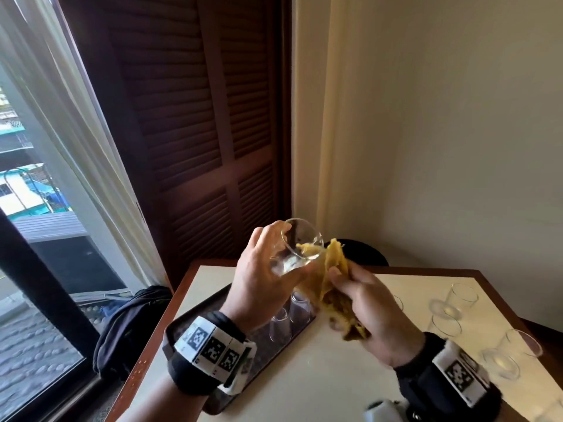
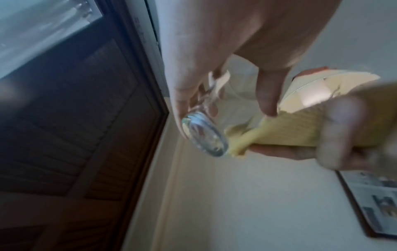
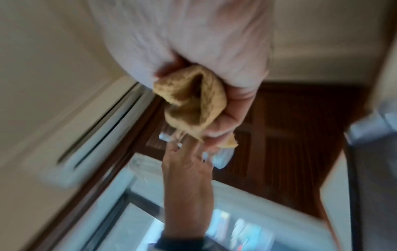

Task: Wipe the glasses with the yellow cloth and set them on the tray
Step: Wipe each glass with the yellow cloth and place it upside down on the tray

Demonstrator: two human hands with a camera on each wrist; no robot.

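My left hand (image 1: 268,269) grips a clear glass (image 1: 300,248) above the table, tilted with its mouth toward the right. The yellow cloth (image 1: 333,278) is bunched in my right hand (image 1: 362,303), and its tip reaches into the mouth of the glass. In the left wrist view the thick base of the glass (image 2: 204,135) points at the camera, with the cloth (image 2: 290,130) beside it. The right wrist view shows the cloth (image 3: 193,105) wadded in my fist. A dark tray (image 1: 213,300) lies below the hands, holding upside-down glasses (image 1: 289,315).
Several more glasses (image 1: 454,306) stand on the right side of the white table (image 1: 335,376). A dark bundle of fabric (image 1: 131,324) hangs off the table's left edge by the window. A dark round object (image 1: 362,252) sits behind the table at the wall.
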